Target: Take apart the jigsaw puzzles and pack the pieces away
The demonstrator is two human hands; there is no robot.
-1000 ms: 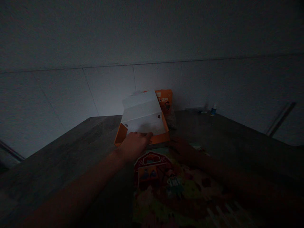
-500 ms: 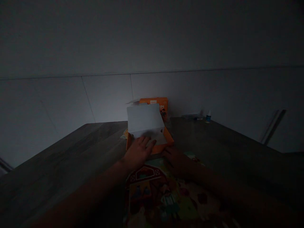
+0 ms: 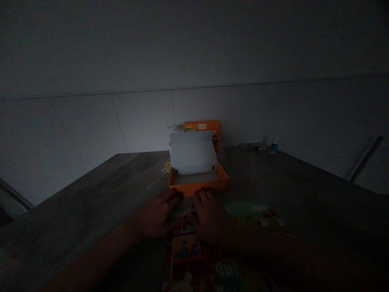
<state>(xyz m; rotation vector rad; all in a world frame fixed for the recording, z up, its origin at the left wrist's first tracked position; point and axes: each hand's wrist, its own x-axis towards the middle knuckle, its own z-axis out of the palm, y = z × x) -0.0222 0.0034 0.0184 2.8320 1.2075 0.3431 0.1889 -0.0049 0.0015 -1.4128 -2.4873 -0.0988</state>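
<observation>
Head view: left hand (image 3: 158,213) and right hand (image 3: 212,217) at front of orange box (image 3: 199,188). Fingers bent; too dim to tell grip.

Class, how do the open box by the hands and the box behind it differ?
The open box lies flat with its lid raised; the rear box stands upright. The open box shows a pale inside, while the rear box shows a printed front. Both have orange outsides.

A dimly lit pale wall (image 3: 146,121) backs the grey table (image 3: 133,172).
</observation>
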